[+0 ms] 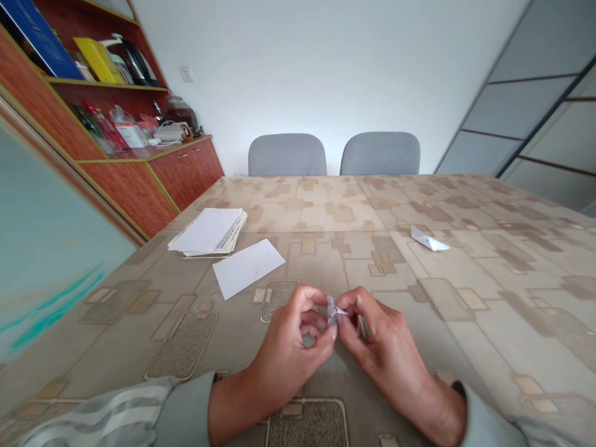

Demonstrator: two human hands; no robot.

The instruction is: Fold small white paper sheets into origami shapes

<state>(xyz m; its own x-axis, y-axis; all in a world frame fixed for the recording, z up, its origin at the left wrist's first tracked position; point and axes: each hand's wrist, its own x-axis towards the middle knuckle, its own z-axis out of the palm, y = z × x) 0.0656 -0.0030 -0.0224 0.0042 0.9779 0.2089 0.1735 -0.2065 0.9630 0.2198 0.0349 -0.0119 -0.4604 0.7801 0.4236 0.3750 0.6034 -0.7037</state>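
Observation:
A small piece of folded paper [333,311] is pinched between my two hands above the near part of the table. My left hand [298,338] grips its left side with thumb and fingers. On the other side, my right hand [379,338] holds it between thumb and forefinger. Fingertips hide much of its shape. A white sheet of paper [249,267] lies flat beyond my left hand. Farther right rests a folded paper piece [429,239], apart from both hands.
The patterned table [326,205] spreads out before me. A stack of paper [209,230] sits at its left side. Two grey chairs [287,154] stand at the far edge. To the left, a wooden cabinet [186,171] carries bottles, folders and a kettle.

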